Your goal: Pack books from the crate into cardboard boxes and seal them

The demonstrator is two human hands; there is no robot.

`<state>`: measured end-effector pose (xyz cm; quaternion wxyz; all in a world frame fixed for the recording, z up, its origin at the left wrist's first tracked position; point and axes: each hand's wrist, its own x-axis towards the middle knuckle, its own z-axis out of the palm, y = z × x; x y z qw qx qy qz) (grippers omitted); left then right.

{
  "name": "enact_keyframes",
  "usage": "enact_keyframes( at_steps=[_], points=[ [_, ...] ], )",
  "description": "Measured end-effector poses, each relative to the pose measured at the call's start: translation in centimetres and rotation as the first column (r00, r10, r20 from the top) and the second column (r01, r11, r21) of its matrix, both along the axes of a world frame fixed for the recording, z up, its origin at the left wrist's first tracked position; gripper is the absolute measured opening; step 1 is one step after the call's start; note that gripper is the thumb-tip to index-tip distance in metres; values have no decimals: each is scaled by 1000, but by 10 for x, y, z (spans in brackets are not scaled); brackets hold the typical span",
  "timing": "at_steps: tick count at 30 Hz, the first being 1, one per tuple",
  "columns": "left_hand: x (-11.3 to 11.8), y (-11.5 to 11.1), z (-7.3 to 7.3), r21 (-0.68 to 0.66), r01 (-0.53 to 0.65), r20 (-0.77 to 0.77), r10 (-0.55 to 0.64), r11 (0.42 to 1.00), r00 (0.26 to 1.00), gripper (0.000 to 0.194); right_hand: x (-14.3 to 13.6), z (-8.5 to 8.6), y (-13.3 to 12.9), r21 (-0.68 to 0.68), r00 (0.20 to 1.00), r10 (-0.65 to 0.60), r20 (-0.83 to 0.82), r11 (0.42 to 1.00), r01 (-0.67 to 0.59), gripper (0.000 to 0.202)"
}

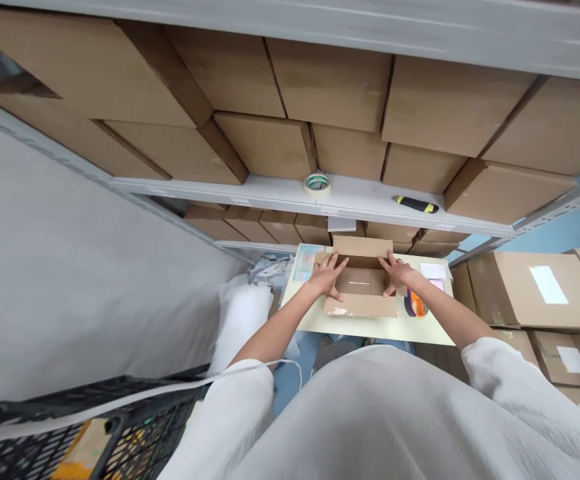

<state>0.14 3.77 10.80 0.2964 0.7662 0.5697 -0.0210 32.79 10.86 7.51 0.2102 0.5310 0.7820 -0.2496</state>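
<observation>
An open cardboard box (361, 306) sits on a pale yellow table (315, 324), its far and near flaps folded out and its inside bare. My left hand (327, 276) rests on the box's left side, fingers spread, with the thumb and index reaching over the opening. On the opposite side my right hand (395, 272) lies on the right edge, its fingers also apart. Just right of the box, partly behind my right forearm, is an orange and dark blue tape dispenser (417, 304). The side flaps are mostly covered by my hands.
Shelves packed with cardboard boxes (330, 87) rise beyond the table. A tape roll (317, 185) and a utility knife (417, 204) lie on a shelf. Large cartons (510, 290) stand right. At left are a white roll (243, 320) and a black crate (135, 413).
</observation>
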Motion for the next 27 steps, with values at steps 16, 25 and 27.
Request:
enact_keyframes(
  at_steps=[16, 25, 27],
  points=[
    [-114, 23, -76, -26, -813, 540, 693, 581, 478, 34, -4, 39, -18, -65, 978, 92, 189, 995, -81, 172],
    [-151, 30, -150, -233, -839, -5, 862, 493, 508, 45, 2, 42, -22, -67, 985, 53, 161, 997, -43, 170],
    [-143, 31, -156, -188, -843, -49, 852, 505, 521, 49, 4, 40, -23, -57, 989, 33, 143, 998, -25, 169]
  ],
)
